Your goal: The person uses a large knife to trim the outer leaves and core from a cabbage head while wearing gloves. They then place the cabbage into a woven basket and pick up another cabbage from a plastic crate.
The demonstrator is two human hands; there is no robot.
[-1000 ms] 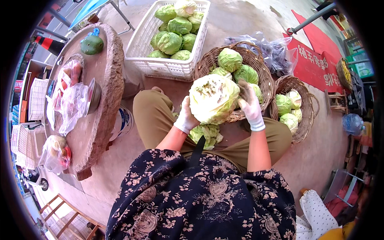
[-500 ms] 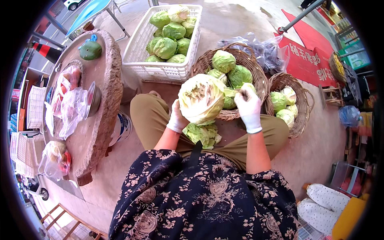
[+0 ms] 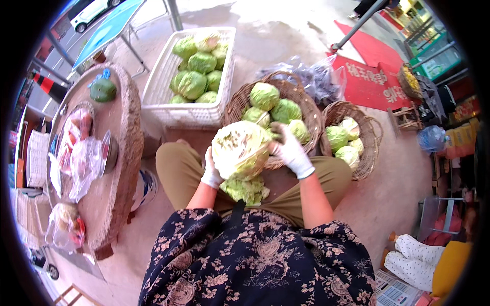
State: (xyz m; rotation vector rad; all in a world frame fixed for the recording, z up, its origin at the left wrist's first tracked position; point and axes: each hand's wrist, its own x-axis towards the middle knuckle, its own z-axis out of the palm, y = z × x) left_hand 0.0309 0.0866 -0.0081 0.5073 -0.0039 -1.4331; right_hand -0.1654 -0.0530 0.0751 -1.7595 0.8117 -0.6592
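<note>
A large pale cabbage [image 3: 239, 148] with brown-specked patches on its upper face is held above my lap. My left hand [image 3: 211, 171], in a white glove, is wrapped round its left side. At the right edge of the cabbage, the fingers of my gloved right hand [image 3: 292, 151] close on an outer leaf; the glove's fingertips look dark and soiled, and the exact pinch is slightly blurred. Loose cabbage leaves [image 3: 245, 190] lie in a heap below it, between my legs. Just beyond my right hand, a wicker basket [image 3: 312, 115] holds several green cabbages [image 3: 265, 96].
A smaller wicker basket [image 3: 371, 148] with several cabbages stands by my right knee. Ahead is a white plastic crate [image 3: 153, 97] of cabbages. A stone-edged table [image 3: 125, 168] with bagged goods is on my left. Clear plastic bags [image 3: 326, 76] lie behind the baskets.
My right hand has moved in from the right, against the cabbage's edge, and turned. The left hand keeps its hold. The whole view has shifted slightly.
</note>
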